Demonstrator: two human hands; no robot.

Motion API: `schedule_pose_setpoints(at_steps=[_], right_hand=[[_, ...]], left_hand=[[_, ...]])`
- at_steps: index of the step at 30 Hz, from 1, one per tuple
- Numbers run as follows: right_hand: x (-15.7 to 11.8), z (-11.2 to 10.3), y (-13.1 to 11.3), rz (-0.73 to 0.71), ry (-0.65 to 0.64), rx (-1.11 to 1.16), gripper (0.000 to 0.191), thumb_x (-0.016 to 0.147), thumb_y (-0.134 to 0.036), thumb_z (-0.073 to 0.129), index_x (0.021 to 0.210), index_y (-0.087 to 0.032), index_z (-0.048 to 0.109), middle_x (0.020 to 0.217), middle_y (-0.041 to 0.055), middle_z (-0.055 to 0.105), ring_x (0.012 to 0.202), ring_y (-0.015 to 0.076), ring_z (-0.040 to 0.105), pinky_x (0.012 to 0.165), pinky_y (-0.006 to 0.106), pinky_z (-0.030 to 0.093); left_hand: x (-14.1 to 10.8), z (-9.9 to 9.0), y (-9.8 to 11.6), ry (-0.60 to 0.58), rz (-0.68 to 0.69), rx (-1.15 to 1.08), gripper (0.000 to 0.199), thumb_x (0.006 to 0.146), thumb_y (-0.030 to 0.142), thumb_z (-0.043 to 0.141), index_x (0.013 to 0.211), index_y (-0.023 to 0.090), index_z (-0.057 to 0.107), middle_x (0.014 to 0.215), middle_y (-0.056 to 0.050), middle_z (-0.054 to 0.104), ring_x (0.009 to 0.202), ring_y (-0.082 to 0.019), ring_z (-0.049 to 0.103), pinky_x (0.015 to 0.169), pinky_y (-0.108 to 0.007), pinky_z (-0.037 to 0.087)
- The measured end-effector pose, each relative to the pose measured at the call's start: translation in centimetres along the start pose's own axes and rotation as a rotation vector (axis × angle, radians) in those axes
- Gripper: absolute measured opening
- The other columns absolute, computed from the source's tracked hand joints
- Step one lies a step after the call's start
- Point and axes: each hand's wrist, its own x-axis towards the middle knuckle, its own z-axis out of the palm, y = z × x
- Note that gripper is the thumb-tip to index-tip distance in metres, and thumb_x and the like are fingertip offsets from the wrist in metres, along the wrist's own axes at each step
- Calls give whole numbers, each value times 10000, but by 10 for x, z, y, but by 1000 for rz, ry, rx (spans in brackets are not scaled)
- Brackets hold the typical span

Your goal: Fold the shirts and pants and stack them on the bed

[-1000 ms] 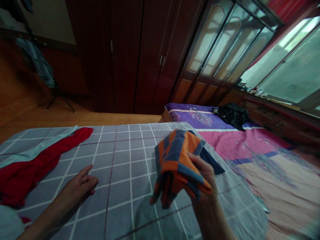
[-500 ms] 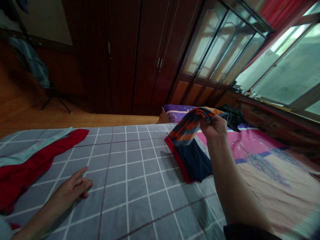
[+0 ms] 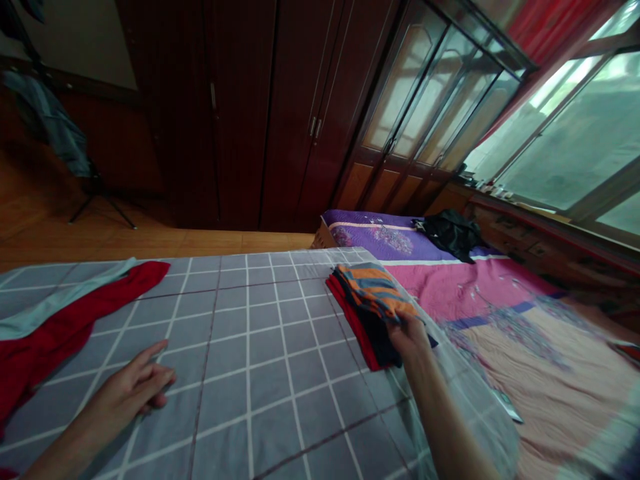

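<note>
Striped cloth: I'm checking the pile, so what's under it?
Under the striped cloth, dark blue cloth shows, with red cloth beneath; their covered parts can't be seen.

A folded orange-and-blue-gray striped garment (image 3: 376, 288) lies slightly rumpled atop a small stack near the far right corner of the gray checked cloth (image 3: 275, 340), close to its right edge. Beneath it, a folded dark navy garment (image 3: 376, 332) shows along the left and near sides, one point jutting out at right. A bright red garment (image 3: 351, 321) forms the bottom layer, its left border exposed.
</note>
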Motion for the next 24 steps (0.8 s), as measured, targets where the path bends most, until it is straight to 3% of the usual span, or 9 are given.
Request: schedule_pose_setpoints(at_steps=[3, 8, 16, 20, 24], right_hand=[[1, -14, 12, 41, 35, -102, 207, 630, -1, 509, 739, -174, 541, 679, -6, 631, 598, 147, 651, 553, 235, 583], [5, -14, -8, -24, 25, -217, 201, 621, -59, 555, 778, -184, 556, 796, 11, 661, 756, 167, 679, 692, 276, 595], [-24, -58, 5, -112, 142, -471, 310, 571, -201, 697, 863, -164, 598, 751, 7, 668, 604, 181, 659, 508, 266, 565], [-22, -66, 2, -205, 180, -639, 524, 542, -304, 764, 1015, -189, 570, 834, 9, 668, 650, 200, 661, 490, 273, 551], [-15, -79, -7, -264, 255, -792, 661, 516, -363, 762, 1101, -198, 502, 782, 16, 639, 597, 223, 644, 475, 335, 550]], left_hand=[[-1, -1, 1, -26, -3, 16, 992, 508, 637, 739, 1306, 179, 370, 707, 21, 624, 553, -179, 612, 502, -259, 482], [-3, 2, 4, 6, -46, -7, 985, 450, 635, 762, 1260, 206, 399, 689, 31, 615, 553, -193, 618, 515, -273, 491], [-5, 5, 8, 8, -28, 7, 976, 449, 645, 746, 1245, 192, 409, 667, 23, 619, 533, -182, 587, 485, -260, 451], [-6, 5, 11, 18, -42, 18, 1011, 435, 667, 735, 1254, 182, 396, 681, 18, 622, 549, -184, 595, 511, -264, 467], [-5, 4, 9, 11, -30, 23, 1000, 443, 674, 729, 1251, 184, 399, 686, 17, 623, 547, -183, 597, 503, -263, 466]])
